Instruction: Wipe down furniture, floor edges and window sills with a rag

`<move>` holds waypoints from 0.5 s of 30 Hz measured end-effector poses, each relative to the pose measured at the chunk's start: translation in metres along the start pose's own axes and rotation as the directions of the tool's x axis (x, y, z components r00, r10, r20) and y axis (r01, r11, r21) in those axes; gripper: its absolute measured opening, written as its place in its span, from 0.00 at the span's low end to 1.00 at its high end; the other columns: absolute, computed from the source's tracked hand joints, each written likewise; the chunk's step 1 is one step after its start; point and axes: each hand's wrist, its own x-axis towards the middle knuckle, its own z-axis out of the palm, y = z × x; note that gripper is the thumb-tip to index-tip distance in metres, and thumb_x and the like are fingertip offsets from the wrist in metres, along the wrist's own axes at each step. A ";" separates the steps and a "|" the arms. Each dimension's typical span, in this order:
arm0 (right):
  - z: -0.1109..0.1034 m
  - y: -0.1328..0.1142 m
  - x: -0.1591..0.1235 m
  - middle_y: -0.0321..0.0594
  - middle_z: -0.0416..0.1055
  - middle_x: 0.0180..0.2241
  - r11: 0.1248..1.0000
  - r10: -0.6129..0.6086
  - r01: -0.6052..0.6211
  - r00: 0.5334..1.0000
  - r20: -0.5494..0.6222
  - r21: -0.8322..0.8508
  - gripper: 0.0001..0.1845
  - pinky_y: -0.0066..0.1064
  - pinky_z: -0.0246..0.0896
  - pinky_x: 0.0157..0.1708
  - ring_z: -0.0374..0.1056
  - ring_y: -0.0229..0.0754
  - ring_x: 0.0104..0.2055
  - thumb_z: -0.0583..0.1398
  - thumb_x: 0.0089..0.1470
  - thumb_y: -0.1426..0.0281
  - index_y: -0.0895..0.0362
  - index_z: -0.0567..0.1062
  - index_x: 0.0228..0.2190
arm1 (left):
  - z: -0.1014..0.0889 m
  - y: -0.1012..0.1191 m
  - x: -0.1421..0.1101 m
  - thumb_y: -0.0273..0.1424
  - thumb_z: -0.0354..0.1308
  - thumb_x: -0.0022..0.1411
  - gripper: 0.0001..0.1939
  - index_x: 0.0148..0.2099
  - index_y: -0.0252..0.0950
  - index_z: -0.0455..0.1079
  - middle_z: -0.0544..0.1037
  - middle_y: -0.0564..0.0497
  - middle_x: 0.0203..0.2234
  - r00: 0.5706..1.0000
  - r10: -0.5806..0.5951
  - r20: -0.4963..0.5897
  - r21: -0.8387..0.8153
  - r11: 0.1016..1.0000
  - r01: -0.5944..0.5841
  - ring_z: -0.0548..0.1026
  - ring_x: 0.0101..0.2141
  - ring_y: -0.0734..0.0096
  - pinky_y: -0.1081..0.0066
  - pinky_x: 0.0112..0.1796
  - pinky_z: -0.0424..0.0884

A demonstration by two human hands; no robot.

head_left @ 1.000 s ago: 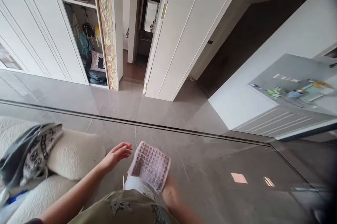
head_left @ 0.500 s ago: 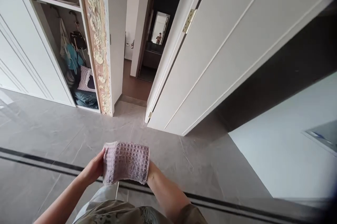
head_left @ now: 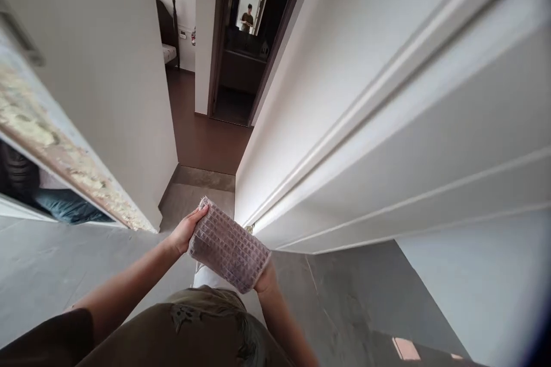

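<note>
A mauve waffle-weave cloth (head_left: pixel 229 244), folded or doubled over, is stretched diagonally in front of my chest. My left hand (head_left: pixel 187 231) grips its upper left end, with the fingers curled over the edge. My right hand (head_left: pixel 266 278) holds the lower right end, and the cloth hides most of that hand. Both forearms rise from my olive patterned shirt (head_left: pixel 189 327) at the bottom of the view.
A white door (head_left: pixel 387 126) stands close on the right. On the left are a white panel (head_left: pixel 86 85) and a floral-textured strip (head_left: pixel 43 126). Ahead, a brown floor (head_left: pixel 202 131) leads to a mirror (head_left: pixel 248 16). Grey tile (head_left: pixel 55 263) lies below.
The view has swung forward to the doorway, with the door now close on the right. The cloth has turned from level to diagonal. My left hand has taken hold of it since the earliest frame.
</note>
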 end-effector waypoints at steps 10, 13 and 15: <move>0.047 -0.109 0.464 0.48 0.78 0.31 0.656 0.231 -0.579 0.765 0.601 0.484 0.34 0.48 0.69 0.47 0.75 0.52 0.43 0.45 0.57 0.44 0.58 0.75 0.29 | -0.021 0.247 0.287 0.34 0.54 0.67 0.12 0.48 0.34 0.73 0.81 0.48 0.27 0.897 0.107 -0.430 -0.121 0.977 -0.175 0.81 0.29 0.62 0.66 0.33 0.79; 0.065 -0.129 0.588 0.49 0.78 0.32 0.531 0.227 -0.699 0.662 0.715 0.479 0.35 0.50 0.68 0.48 0.75 0.53 0.43 0.46 0.57 0.43 0.59 0.76 0.32 | -0.033 0.312 0.388 0.32 0.56 0.66 0.09 0.41 0.33 0.74 0.80 0.47 0.25 0.885 0.129 -0.447 -0.134 0.969 -0.209 0.80 0.26 0.62 0.67 0.30 0.79; 0.071 -0.137 0.665 0.50 0.79 0.34 0.470 0.242 -0.723 0.657 0.714 0.507 0.37 0.50 0.68 0.48 0.75 0.53 0.44 0.44 0.59 0.43 0.60 0.76 0.34 | -0.029 0.352 0.463 0.32 0.55 0.66 0.09 0.37 0.32 0.73 0.79 0.46 0.23 0.912 0.093 -0.401 -0.188 0.965 -0.181 0.79 0.23 0.63 0.67 0.28 0.78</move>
